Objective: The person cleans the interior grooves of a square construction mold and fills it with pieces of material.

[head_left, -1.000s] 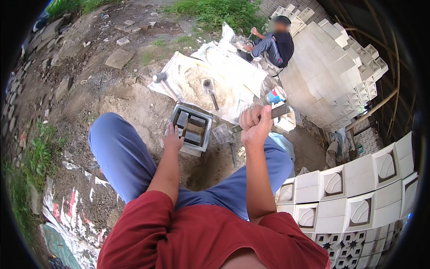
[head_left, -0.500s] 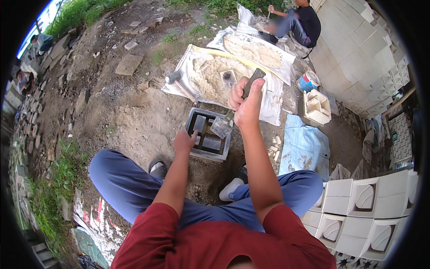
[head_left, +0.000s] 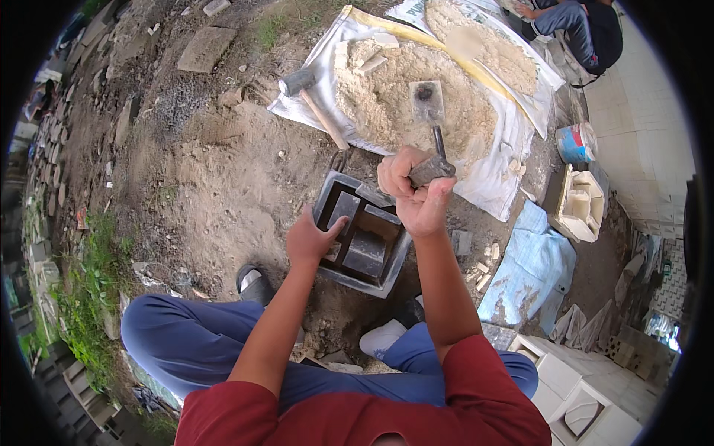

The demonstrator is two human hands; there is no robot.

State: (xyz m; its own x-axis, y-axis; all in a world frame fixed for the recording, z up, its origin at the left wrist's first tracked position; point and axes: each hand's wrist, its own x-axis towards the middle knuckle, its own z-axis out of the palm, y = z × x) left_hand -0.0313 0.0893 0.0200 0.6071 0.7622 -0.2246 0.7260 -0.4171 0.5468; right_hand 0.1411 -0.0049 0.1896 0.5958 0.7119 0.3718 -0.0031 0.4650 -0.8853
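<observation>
My left hand grips the left side of a grey metal block mould, its thumb reaching over the inner plate. The mould stands on the dirt between my feet, with dark rectangular plates and some brown material inside. Above its far right corner, my right hand is closed round the thick handle of a trowel. The trowel's bent shaft points away over a heap of pale, crumbly sand-like material. At its end shows a pale rectangular plate with a dark spot; whether this is the blade, I cannot tell.
A mallet lies at the left edge of the white sack under the heap. To the right are a bucket, a hollow pale block and a blue sheet. Another person sits at the far right.
My right hand has turned the trowel from over the mould to pointing away over the heap. My left hand stays on the mould. The view has shifted, bringing the mould nearer.
</observation>
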